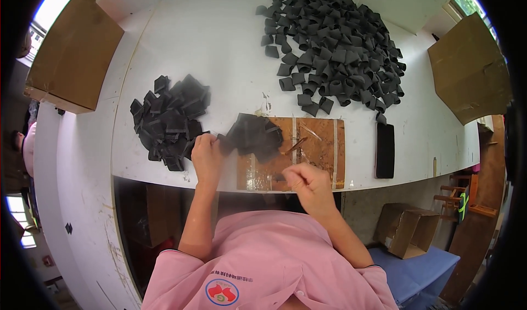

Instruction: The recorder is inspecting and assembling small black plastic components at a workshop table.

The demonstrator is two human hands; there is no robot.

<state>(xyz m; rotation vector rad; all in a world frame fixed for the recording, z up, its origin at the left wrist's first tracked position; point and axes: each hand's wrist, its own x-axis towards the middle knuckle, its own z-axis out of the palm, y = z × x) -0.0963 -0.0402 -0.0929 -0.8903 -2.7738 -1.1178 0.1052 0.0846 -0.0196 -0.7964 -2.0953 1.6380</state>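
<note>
My left hand (207, 159) is closed, its fingertips pinched on a small black fabric piece at the right edge of a pile of flat black pieces (167, 123). Just right of it, a smaller heap of black pieces (255, 137) covers the upper left of a brown board (324, 162) with pale tape strips. My right hand (312, 185) hovers over the board's front edge with its fingers curled together; what they hold, if anything, is hidden. Between that hand and the small heap lies a thin brown strip (296, 146).
A large heap of black tube-like pieces (340, 46) spreads over the far right of the white table (219, 52). A black phone (385, 151) lies right of the board. Cardboard boxes stand at left (77, 52) and right (466, 68). Another person (28, 148) shows at far left.
</note>
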